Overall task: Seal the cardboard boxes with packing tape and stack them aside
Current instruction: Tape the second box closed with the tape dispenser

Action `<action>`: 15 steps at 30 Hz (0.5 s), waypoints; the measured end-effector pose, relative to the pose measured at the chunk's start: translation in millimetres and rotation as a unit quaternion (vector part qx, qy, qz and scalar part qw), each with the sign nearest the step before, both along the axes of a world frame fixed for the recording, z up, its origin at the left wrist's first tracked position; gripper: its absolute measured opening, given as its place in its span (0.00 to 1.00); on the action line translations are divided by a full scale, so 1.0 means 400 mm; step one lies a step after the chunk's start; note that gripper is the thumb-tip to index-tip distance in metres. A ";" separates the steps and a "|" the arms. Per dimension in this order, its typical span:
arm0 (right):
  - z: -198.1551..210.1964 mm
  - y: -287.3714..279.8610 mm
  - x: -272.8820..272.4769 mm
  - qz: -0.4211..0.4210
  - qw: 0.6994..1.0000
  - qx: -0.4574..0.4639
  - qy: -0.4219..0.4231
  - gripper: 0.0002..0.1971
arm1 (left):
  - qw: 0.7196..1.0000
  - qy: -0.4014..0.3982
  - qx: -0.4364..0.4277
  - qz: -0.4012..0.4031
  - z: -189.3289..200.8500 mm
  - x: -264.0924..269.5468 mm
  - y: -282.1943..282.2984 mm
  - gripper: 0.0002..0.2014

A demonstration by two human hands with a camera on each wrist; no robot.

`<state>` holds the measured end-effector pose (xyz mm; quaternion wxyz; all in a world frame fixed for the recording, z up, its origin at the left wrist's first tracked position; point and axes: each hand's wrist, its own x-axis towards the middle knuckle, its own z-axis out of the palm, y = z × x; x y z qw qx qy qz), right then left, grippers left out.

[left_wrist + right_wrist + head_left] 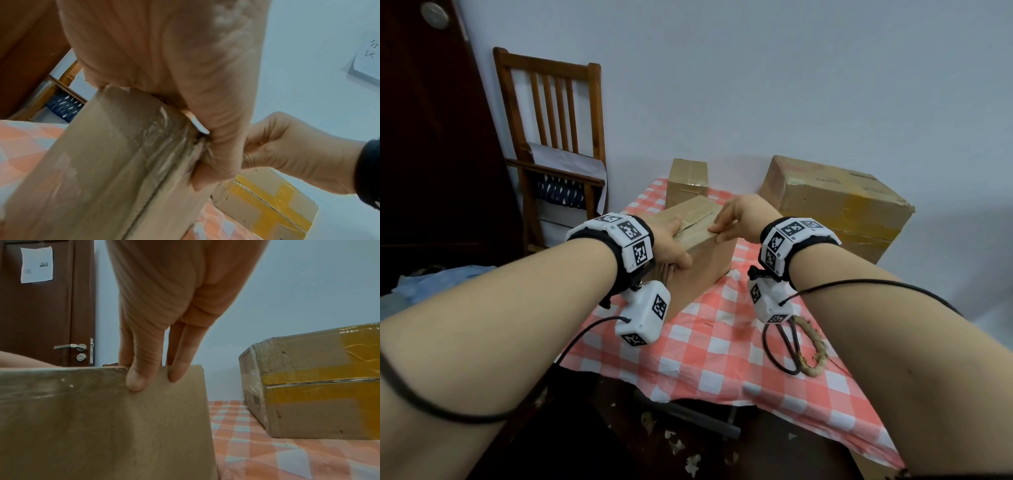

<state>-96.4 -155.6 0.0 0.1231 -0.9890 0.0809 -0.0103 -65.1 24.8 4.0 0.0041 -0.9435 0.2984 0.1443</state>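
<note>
A brown cardboard box (pixel 702 267) stands on the checked tablecloth, its top flaps closed with a shiny strip of clear tape over the seam (pixel 156 138). My left hand (pixel 671 240) grips its near left corner, fingers over the top and thumb (pixel 216 129) down the side. My right hand (pixel 739 216) rests on the right top edge. Its straight fingers (pixel 135 378) press down over the box's side (pixel 102 418). No tape roll is in view.
A small sealed box (pixel 687 181) stands just behind. A large box with yellow tape (pixel 835 209) sits at the back right of the table (pixel 722 359). Scissors (pixel 786 342) lie near my right wrist. A wooden chair (pixel 551 137) stands left, by a dark door (pixel 41 313).
</note>
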 end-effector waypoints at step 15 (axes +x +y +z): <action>-0.037 0.116 -0.062 0.065 0.972 0.225 -0.023 0.21 | 0.942 0.206 -0.244 0.102 -0.019 0.063 0.024 0.18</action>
